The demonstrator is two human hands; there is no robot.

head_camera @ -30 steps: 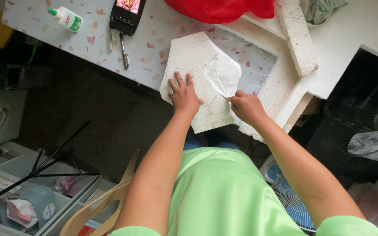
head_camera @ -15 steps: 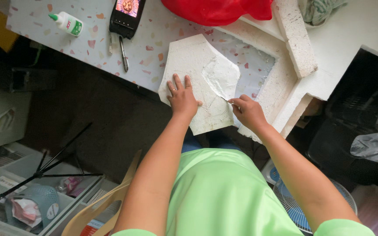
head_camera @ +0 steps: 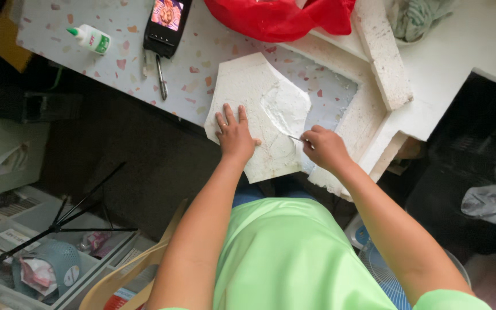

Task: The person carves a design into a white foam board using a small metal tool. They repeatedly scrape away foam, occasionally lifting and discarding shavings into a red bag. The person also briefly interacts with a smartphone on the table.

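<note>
A white foam slab [head_camera: 254, 92] with angled corners lies at the near edge of the speckled table [head_camera: 127, 51]. My left hand [head_camera: 235, 133] presses flat on its lower left part, fingers spread. My right hand [head_camera: 324, 148] grips a thin blade [head_camera: 294, 138] whose tip touches the slab's carved, smoother patch [head_camera: 285, 109] on the right side. The blade's handle is hidden in my fist.
A glue bottle [head_camera: 90, 39], a phone with a lit screen [head_camera: 167, 23] and a pen [head_camera: 161, 77] lie to the left. Red cloth [head_camera: 282, 17] and thick foam blocks [head_camera: 380, 54] are behind and to the right. Storage bins [head_camera: 35, 258] and a fan [head_camera: 386, 264] sit on the floor.
My right hand has slid the blade down and left across the slab. My left hand stays pressed in place.
</note>
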